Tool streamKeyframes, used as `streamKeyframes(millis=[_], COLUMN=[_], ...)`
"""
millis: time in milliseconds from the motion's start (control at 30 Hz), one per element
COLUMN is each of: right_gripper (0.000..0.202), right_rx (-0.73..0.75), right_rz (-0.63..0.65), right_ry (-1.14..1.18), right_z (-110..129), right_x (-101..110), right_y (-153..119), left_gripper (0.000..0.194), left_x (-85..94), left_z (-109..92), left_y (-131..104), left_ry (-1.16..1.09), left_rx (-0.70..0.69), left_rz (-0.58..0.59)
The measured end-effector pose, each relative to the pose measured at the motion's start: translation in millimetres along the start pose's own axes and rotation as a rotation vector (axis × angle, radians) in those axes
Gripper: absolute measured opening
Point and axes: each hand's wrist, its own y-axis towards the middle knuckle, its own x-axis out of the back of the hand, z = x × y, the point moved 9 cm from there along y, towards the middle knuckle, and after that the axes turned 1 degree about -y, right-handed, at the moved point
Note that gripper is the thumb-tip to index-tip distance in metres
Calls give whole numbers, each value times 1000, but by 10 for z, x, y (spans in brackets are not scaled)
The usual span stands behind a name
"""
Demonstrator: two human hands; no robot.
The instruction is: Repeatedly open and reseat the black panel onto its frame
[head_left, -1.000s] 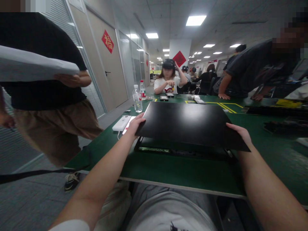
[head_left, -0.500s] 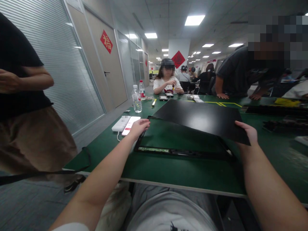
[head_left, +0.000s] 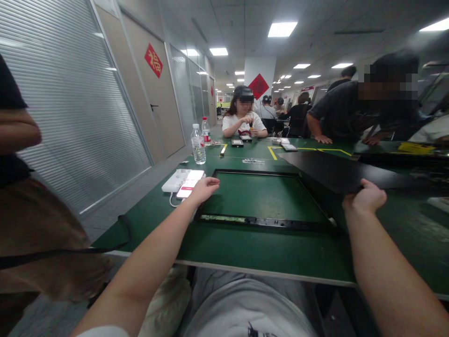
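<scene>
A thin black panel point(head_left: 333, 168) is tilted above the right part of the table, its near edge pinched by my right hand point(head_left: 366, 196). On the green tabletop lies a black rectangular frame point(head_left: 287, 223), with a green circuit strip point(head_left: 223, 218) along its near left side. My left hand point(head_left: 206, 189) is at the frame's left side, its fingers closed together; whether they grip the frame's edge is hard to make out.
Left of the frame are a phone point(head_left: 189, 182) on a white box point(head_left: 171, 181) and two bottles point(head_left: 198, 145). A person point(head_left: 243, 117) sits opposite; another leans on the table at right. Someone stands at left. Dark parts point(head_left: 421, 164) lie far right.
My right hand has moved the black panel to the right, away from over the frame, and more of the frame shows. My left hand has hardly moved. The person at left has shifted left.
</scene>
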Motion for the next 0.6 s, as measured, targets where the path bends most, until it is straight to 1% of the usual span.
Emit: streamKeyframes(millis=[67,167,267,367,500,600], right_gripper=[27,30,31,30,30,29], right_rx=[-2,-7,-5,0,-51,-73], right_rz=[-117,-175,-251,-287,-323,-328], right_ry=[82,102,71,58,51,28], right_z=[23,62,91,99,44,12], right_x=[106,175,277,350,424,451], right_y=[-41,-65,-45,3,64,105], left_gripper=[23,25,26,28,27,26], left_x=[-15,-21,-32,-39,-57,-75], left_z=[-10,-12,-6,0,-5,-8], left_y=[-2,-1,1,1,-7,-13], left_ry=[43,77,90,107,123,127], left_rx=[1,-1,-7,-9,-6,-1], left_rz=[16,20,26,28,40,58])
